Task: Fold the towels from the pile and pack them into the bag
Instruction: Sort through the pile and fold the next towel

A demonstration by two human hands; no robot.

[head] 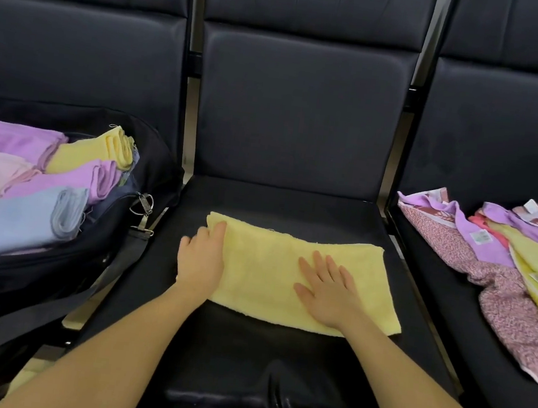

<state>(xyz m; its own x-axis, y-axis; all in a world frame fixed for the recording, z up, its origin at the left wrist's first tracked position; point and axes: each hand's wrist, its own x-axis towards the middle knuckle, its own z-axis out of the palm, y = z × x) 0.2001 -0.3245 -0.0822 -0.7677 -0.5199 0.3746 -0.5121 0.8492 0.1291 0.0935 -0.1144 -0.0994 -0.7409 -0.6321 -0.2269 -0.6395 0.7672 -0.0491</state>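
Yellow towel (286, 273) lies on the middle seat (294, 203), long axis running 9 to 3 o'clock. Left hand (201, 260) grips its 9 o'clock edge; right hand (328, 287) presses flat, fingers straight. Bag (150, 170) sits at 10 o'clock, nearer the left hand.

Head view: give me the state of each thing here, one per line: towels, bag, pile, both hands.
Yellow towel: partly folded, lying flat on the middle seat.
Left hand: grips the towel's left edge.
Right hand: flat, fingers spread, pressing the towel.
Bag: open on the left seat, holding folded towels.
Pile: unfolded towels heaped on the right seat.
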